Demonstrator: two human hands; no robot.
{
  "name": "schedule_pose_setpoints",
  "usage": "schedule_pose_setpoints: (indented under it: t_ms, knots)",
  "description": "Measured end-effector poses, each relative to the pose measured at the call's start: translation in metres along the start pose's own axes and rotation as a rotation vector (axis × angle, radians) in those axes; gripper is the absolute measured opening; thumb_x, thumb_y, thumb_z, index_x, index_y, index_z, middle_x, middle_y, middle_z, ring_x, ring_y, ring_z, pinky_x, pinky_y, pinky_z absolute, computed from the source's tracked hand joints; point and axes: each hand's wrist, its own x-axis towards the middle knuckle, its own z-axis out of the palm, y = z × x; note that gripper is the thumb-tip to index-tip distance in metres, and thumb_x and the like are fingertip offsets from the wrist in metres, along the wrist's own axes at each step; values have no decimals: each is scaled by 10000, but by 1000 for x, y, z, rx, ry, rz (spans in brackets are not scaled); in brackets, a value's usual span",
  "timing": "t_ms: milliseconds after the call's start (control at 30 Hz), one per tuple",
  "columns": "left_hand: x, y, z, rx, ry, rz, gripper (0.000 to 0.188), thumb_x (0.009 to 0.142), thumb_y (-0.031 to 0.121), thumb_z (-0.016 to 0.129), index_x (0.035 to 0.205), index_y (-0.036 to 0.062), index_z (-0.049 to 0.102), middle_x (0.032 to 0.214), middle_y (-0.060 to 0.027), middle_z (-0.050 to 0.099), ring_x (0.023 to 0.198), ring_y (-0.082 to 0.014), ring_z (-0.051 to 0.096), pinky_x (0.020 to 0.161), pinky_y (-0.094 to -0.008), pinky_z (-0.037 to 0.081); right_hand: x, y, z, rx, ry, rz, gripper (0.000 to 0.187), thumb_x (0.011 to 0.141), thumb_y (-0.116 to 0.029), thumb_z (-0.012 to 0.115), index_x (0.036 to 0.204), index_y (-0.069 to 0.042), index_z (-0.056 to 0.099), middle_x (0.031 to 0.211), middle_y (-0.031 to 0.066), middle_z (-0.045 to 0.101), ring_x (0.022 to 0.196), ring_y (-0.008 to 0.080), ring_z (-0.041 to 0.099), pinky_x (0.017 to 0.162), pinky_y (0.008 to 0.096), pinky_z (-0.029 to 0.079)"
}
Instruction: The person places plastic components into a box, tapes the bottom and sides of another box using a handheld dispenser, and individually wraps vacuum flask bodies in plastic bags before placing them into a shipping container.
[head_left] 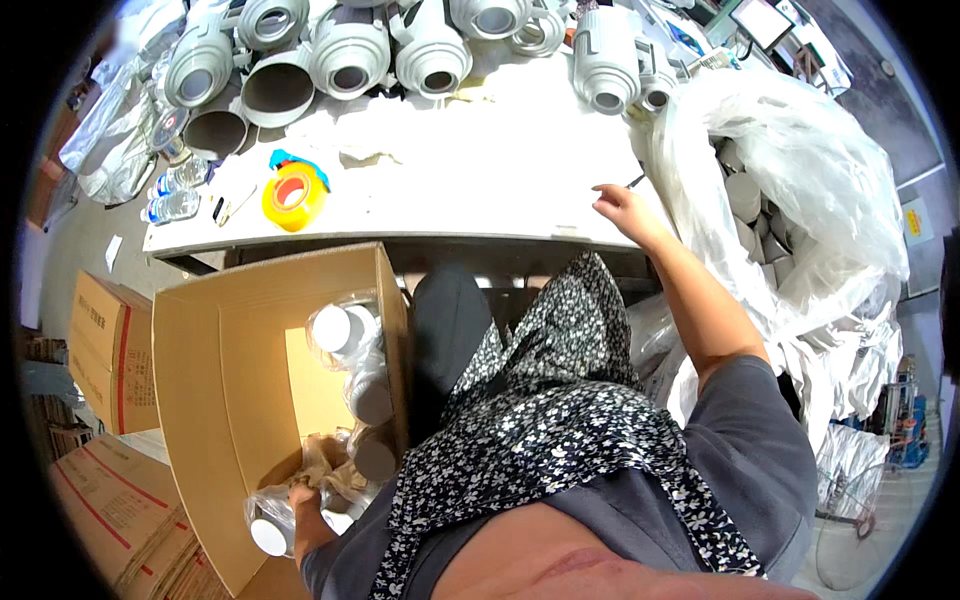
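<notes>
Deep in the open cardboard box [215, 350] at the left, my left hand [301, 494] closes at the clear wrap of a plastic-wrapped container [271, 536] with a round white end. Its fingertips are partly hidden. More wrapped containers with round white or grey ends [370, 400] lie along the box's right side, with crumpled brownish wrapping [330, 470] beside the hand. Over the right front part of the white table [480, 165], my right hand [622, 207] is open and holds nothing, its fingers pointing left. A small dark thin thing [635, 182] lies close to it.
Grey-white cylindrical housings [350, 60] line the table's back. Yellow tape rolls [293, 196] and water bottles [172, 206] lie at its left. A large clear plastic bag [820, 150] of round grey-white parts stands at right. Flattened cartons [115, 500] lie left of the box.
</notes>
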Motion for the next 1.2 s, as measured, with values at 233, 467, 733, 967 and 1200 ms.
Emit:
schedule_pose_setpoints:
  t_ms: [233,467,733,967,1200]
  knots:
    - [-76,-63,-27,-123,-83,-227,254,754,140,550,991,87,624,1021,-169,610,1003,-304,566,856,-352,438,148,47,4,114,605,221,832,670,-383,721,1315,-15,348,1185,265,488,1084,345,507,913,364,400]
    - [-86,117,-261,-584,565,488,171,836,6,525,995,-28,579,939,-147,585,874,-236,575,764,-296,453,184,97,52,732,655,561,879,700,-399,705,1356,-19,258,1152,201,480,1008,315,506,808,397,458]
    - [-123,397,-374,-1321,-145,1131,324,894,128,511,1188,0,466,1150,-120,533,1058,-198,511,915,-311,396,-38,-45,-8,2251,51,387,535,857,-402,487,1236,-33,407,1153,232,491,981,359,527,812,471,475]
    - [-135,462,-303,-1784,-1405,840,598,900,410,452,1346,50,283,1361,-131,328,1238,-250,325,1011,-391,297,-198,-48,-7,1438,-590,292,449,832,-306,610,1191,-53,517,1023,108,615,930,156,583,854,354,474]
    - [-166,398,-275,-1739,-974,587,488,908,332,459,1300,54,373,1264,-111,460,1099,-224,481,918,-370,414,-117,162,-162,-167,626,620,597,737,-368,665,1213,-51,490,1239,162,488,1145,285,465,937,360,388]
